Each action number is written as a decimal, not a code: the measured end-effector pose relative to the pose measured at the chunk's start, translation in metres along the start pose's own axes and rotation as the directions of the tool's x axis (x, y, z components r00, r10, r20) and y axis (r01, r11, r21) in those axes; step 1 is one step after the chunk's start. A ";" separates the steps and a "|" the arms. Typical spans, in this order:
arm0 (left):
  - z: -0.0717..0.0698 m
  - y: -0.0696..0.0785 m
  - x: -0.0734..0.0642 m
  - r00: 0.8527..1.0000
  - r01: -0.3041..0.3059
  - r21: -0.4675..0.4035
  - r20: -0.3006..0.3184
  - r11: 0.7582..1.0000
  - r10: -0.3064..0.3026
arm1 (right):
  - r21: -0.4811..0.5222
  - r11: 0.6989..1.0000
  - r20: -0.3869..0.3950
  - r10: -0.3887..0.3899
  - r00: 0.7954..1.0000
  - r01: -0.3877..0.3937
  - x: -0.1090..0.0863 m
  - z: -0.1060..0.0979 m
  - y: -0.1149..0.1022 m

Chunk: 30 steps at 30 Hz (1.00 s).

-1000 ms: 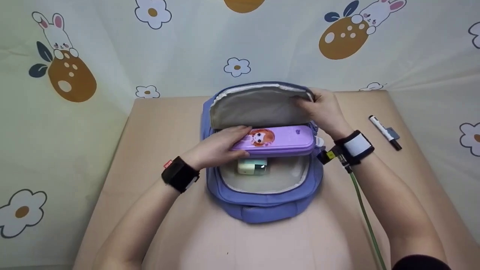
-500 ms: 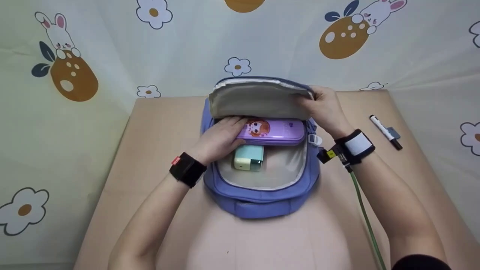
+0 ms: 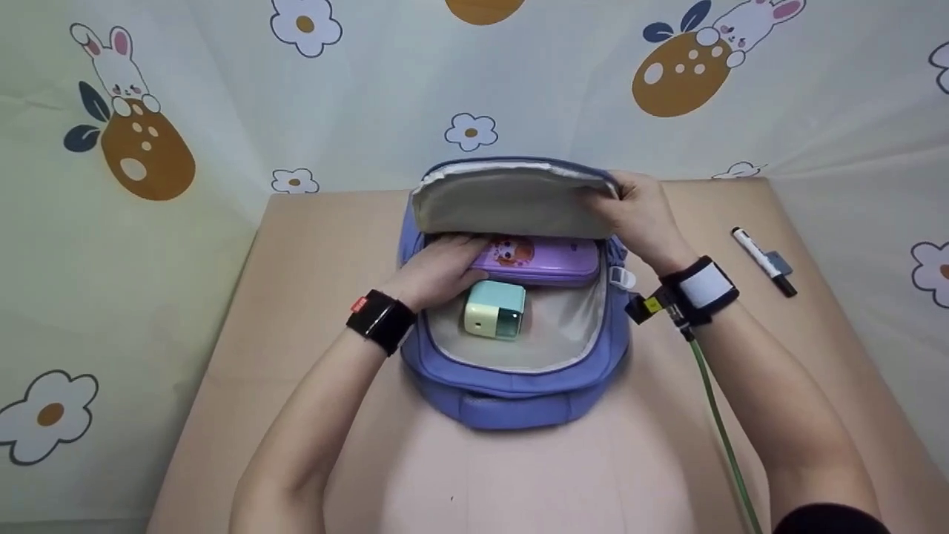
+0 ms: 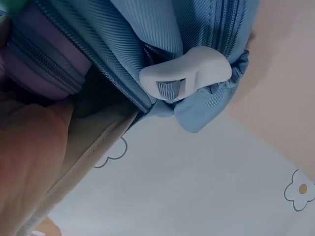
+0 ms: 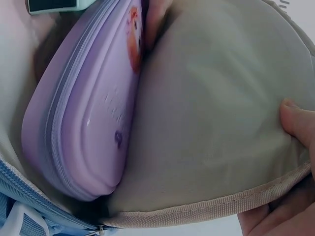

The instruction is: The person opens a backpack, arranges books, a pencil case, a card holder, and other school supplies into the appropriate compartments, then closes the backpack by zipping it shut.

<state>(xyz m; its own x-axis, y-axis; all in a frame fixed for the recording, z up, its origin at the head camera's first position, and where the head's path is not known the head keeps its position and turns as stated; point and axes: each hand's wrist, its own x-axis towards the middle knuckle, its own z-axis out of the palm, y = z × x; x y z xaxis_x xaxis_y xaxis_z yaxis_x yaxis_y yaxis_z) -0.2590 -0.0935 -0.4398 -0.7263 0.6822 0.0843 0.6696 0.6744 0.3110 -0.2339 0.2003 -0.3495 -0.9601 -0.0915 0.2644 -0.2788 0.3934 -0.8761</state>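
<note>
A blue backpack [image 3: 515,410] lies on the table with its compartment unzipped. Inside it is a purple zipped pencil case [image 3: 556,259] printed with a cartoon girl. My left hand [image 3: 437,271] reaches in and holds the case's left end, thumb at the front and fingers over the top, partly under the flap. The raised flap [image 5: 211,118] is pinched at its right edge by my right hand [image 3: 645,219], thumb on the grey lining. In front of the case sits a small mint and cream box-shaped object [image 3: 494,310], its kind unclear.
On the table [image 3: 334,222], to the right, lies a white and black marker [image 3: 764,261], with a small grey-blue piece beside it. A green cable [image 3: 715,404] hangs from the right wrist camera. A patterned cloth [image 3: 371,89] stands behind the table.
My left hand has moved the pencil case back and down, deeper into the backpack. More of the mint and cream object now shows. My right hand keeps holding the flap.
</note>
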 end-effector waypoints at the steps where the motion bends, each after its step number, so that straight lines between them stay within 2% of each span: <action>1: 0.001 0.000 0.002 1.000 0.002 -0.009 0.001 1.000 -0.002 | -0.003 1.000 -0.002 0.000 1.000 0.000 0.000 0.000 0.000; 7: 0.007 -0.005 0.006 0.998 0.055 -0.069 0.014 0.996 -0.054 | -0.002 1.000 0.012 0.007 1.000 -0.007 -0.002 0.001 0.006; 10: 0.007 -0.005 0.005 0.997 0.077 -0.057 0.011 0.995 -0.077 | -0.011 1.000 0.013 0.011 1.000 -0.010 0.001 0.001 0.015; 16: 0.016 -0.003 0.003 0.995 0.058 0.020 -0.088 0.998 -0.056 | -0.027 1.000 -0.003 0.010 1.000 -0.010 0.010 0.001 0.040; 20: 0.023 -0.002 0.003 0.988 0.073 0.034 -0.141 0.997 -0.068 | -0.029 0.999 0.004 0.019 1.000 -0.019 0.010 0.000 0.043; 24: 0.026 0.000 0.001 0.982 0.068 0.071 -0.182 0.995 -0.054 | -0.026 1.000 0.001 0.015 1.000 -0.015 0.009 0.000 0.042; 27: 0.024 0.000 -0.006 0.981 0.057 0.062 -0.191 0.996 -0.044 | -0.019 1.000 0.000 0.008 1.000 -0.008 0.009 -0.001 0.042; 30: 0.018 0.002 -0.017 0.979 0.048 0.017 -0.199 0.999 -0.044 | -0.018 1.000 0.004 0.003 1.000 -0.003 0.009 -0.001 0.043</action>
<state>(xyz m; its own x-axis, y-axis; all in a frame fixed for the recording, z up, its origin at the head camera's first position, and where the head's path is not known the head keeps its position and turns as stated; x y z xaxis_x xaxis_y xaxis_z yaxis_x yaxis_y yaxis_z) -0.2426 -0.0987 -0.4582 -0.7711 0.5825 0.2571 0.6367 0.7112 0.2982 -0.2549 0.2174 -0.3839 -0.9611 -0.0940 0.2597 -0.2751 0.4100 -0.8696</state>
